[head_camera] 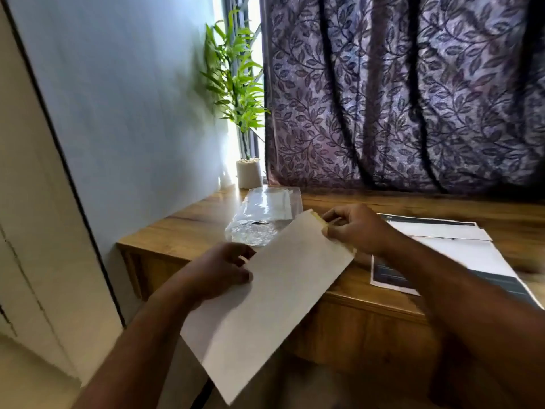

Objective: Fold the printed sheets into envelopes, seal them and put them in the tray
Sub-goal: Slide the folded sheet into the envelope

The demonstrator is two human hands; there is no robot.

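Observation:
A long white envelope (265, 305) hangs tilted in the air over the desk's front edge. My left hand (219, 270) grips its left long edge near the middle. My right hand (352, 228) pinches the envelope's far top end, where a yellowish strip shows along the flap edge. Printed sheets (442, 249) with dark bands lie flat on the wooden desk (188, 228) to the right, partly hidden by my right forearm. A clear plastic tray or packet (265, 214) sits on the desk behind the envelope; which of the two it is I cannot tell.
A potted green plant (249, 172) stands at the desk's back left corner by the window. A purple leaf-patterned curtain (398, 93) hangs behind the desk. A white wall runs along the left side.

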